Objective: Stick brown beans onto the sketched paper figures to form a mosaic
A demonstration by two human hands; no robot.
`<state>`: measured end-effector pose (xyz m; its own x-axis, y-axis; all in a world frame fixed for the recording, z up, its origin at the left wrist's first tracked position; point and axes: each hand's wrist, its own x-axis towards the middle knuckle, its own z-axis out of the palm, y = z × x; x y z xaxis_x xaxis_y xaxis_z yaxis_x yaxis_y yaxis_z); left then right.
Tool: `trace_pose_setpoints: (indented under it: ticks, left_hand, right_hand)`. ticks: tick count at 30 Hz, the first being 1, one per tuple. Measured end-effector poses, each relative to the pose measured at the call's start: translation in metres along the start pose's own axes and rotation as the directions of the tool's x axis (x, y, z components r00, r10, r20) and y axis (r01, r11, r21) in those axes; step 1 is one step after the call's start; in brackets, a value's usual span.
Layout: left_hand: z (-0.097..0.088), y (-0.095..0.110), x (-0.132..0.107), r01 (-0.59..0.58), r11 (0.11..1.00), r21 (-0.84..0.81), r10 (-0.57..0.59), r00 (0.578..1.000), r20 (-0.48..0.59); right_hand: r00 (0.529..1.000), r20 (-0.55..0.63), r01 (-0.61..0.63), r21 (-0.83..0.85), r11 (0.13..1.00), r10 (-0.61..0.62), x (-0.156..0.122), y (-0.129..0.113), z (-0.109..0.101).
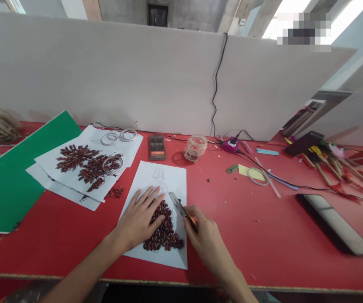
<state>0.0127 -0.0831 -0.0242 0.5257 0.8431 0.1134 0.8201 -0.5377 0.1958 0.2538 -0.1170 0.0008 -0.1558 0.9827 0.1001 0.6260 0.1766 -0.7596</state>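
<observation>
Evidently, the lower part of a drawn figure (158,174) has been filled with dark red-brown seeds (164,240), while its head and shoulders are left as bare lines. The figure is carried on a white sheet (178,176), laid toward the front edge of the red bench (241,240), well in from both ends. The sheet is steadied by the left hand (145,216), its fingers spread and nothing clamped in its grip; part of the seed area is hidden beneath, so the filling there cannot be judged. A utility knife (178,205) is clamped in the grip of the right hand (203,231), its blade pointed toward the back edge of the bench, over the sheet's right part; whether the paper is touched is unclear. The skirt may be judged mostly covered, the upper figure undone. Farther left, toward the back edge, a seed-covered branch design (77,160) is seen on overlapping papers (49,162), apparently more complete. Small loose pieces (115,192) are scattered beside those papers.
</observation>
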Motion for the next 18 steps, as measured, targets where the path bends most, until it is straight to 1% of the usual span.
trace_pose_setpoints:
  ticks: [5,9,13,18]
  left_hand:
    - [0.0001,-0.0007,0.0003,0.007,1.0,-0.016,-0.007,1.0,-0.002]
    - [-0.0003,-0.001,0.0001,-0.001,1.0,-0.026,0.001,1.0,-0.016]
    - [-0.0005,-0.0007,0.0001,0.0,1.0,-0.02,-0.001,1.0,-0.006]
    - [0.0002,-0.001,0.0004,-0.002,1.0,-0.016,0.002,1.0,-0.014]
  right_hand:
    - [0.999,-0.037,0.014,-0.098,0.995,-0.018,-0.002,-0.0005,0.0051]
    - [0.999,-0.033,0.02,-0.154,0.988,-0.025,-0.0054,0.0014,0.005]
    - [0.998,-0.042,0.031,-0.203,0.979,-0.041,-0.0087,0.0031,0.0091]
    - [0.996,-0.059,0.05,-0.207,0.977,-0.064,-0.0099,0.0032,0.0113]
